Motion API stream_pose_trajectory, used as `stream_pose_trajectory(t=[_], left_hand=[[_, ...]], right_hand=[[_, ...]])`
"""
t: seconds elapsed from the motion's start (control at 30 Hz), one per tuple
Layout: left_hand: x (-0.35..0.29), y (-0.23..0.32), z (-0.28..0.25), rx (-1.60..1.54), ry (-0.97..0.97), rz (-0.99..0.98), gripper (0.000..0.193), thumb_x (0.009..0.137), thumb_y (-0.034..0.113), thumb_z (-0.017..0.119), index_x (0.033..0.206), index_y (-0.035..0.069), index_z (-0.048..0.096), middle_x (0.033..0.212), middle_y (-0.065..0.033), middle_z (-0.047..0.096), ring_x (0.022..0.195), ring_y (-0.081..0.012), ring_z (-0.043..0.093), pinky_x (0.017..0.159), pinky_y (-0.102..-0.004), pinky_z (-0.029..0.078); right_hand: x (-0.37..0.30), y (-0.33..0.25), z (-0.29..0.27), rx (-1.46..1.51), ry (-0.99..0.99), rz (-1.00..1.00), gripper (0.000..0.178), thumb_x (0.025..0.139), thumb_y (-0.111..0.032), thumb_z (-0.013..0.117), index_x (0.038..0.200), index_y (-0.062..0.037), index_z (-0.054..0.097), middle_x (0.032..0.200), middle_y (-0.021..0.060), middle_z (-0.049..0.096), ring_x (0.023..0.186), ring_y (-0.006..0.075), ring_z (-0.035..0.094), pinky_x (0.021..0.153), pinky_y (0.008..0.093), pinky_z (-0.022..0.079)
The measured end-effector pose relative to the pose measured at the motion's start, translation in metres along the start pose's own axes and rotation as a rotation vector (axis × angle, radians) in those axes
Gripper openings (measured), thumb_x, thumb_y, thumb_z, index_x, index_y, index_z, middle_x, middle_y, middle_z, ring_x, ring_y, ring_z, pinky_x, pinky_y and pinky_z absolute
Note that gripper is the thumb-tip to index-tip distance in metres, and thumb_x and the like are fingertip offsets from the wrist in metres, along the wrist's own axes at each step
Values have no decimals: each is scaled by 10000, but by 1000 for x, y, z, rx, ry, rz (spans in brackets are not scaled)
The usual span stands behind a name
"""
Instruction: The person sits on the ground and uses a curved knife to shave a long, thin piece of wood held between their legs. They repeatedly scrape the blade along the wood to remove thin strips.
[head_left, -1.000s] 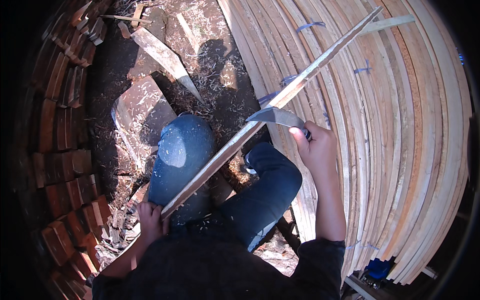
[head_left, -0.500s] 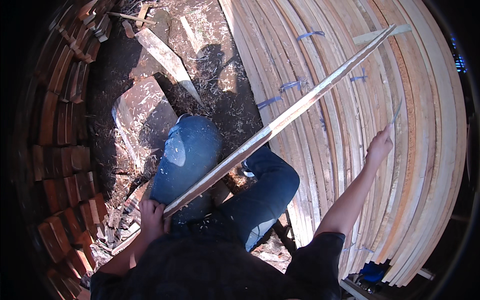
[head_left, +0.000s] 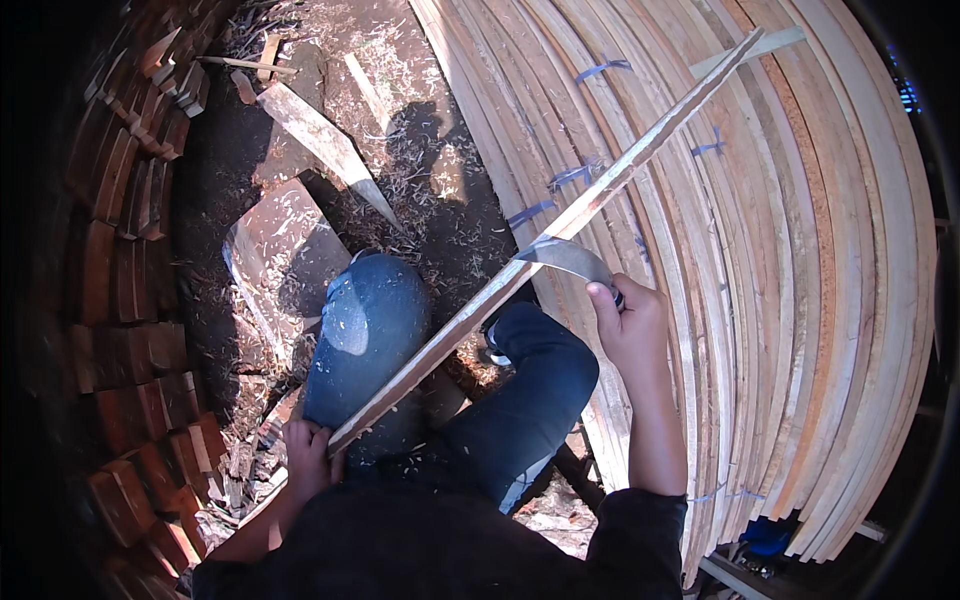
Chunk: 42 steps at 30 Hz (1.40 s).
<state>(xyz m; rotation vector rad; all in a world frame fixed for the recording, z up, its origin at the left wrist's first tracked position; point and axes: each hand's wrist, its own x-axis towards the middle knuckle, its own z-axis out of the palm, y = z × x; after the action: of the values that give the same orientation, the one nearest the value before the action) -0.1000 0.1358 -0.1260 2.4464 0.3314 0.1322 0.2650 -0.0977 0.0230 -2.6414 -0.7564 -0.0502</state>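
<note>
A long, narrow wooden strip with dark bark along one side slants from my lap up to the far right, its far end over the stacked boards. Its near end is gripped by my left hand, fingers closed round it beside my left thigh. My right hand is closed on the handle of a knife with a broad curved blade. The blade's tip meets the strip near its middle, just beyond my knees. Most of the handle is hidden inside my fist.
Long sawn boards lie stacked on the right, with blue ties across some. Cut wood blocks are piled along the left. A pale pointed offcut and a wide slab lie on the shaving-strewn ground.
My right hand has swung the knife from over the boards at the right, inward and left to the strip. My left hand keeps its hold on the near end.
</note>
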Motion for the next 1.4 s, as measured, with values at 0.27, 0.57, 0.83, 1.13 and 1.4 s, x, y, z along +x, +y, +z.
stream_pose_trajectory(t=[0.27, 0.57, 0.83, 1.13, 1.4], left_hand=[[-1, -3, -3, -24, -26, -26, 360, 665, 85, 676, 975, 10, 508, 882, -157, 418, 847, -342, 405, 756, -454, 313], [-7, 0, -8, -39, -39, -46, 362, 646, 75, 677, 960, 7, 511, 884, -163, 413, 854, -345, 402, 752, -453, 319], [3, 4, -8, -56, -48, -40, 342, 665, 70, 665, 962, -4, 512, 884, -173, 413, 853, -346, 402, 742, -457, 323], [-5, 0, -6, -1, -53, -22, 379, 687, 93, 671, 1008, -15, 501, 910, -174, 416, 867, -345, 397, 758, -452, 306], [-10, 1, -2, 33, -5, -4, 406, 666, 99, 690, 1010, -6, 501, 908, -171, 425, 870, -347, 408, 782, -471, 307]], right_hand=[[42, 15, 11, -120, 111, -232, 501, 751, -503, 699, 606, -43, 561, 497, 91, 495, 443, 261, 535, 437, 360, 406], [80, 94, -53, 569, 747, 551, 573, 980, -510, 356, 563, -117, 328, 466, -26, 305, 353, 83, 248, 337, 271, 153], [5, 91, -34, 194, 310, 291, 484, 963, -326, 505, 651, 43, 473, 510, 19, 320, 510, 103, 293, 464, 314, 248], [24, 3, -3, 18, 65, -40, 460, 805, -440, 682, 645, -13, 615, 497, 174, 521, 496, 351, 569, 476, 400, 439], [63, 28, -25, -48, 194, 132, 554, 865, -480, 609, 599, 4, 560, 476, 175, 483, 441, 326, 482, 475, 401, 393]])
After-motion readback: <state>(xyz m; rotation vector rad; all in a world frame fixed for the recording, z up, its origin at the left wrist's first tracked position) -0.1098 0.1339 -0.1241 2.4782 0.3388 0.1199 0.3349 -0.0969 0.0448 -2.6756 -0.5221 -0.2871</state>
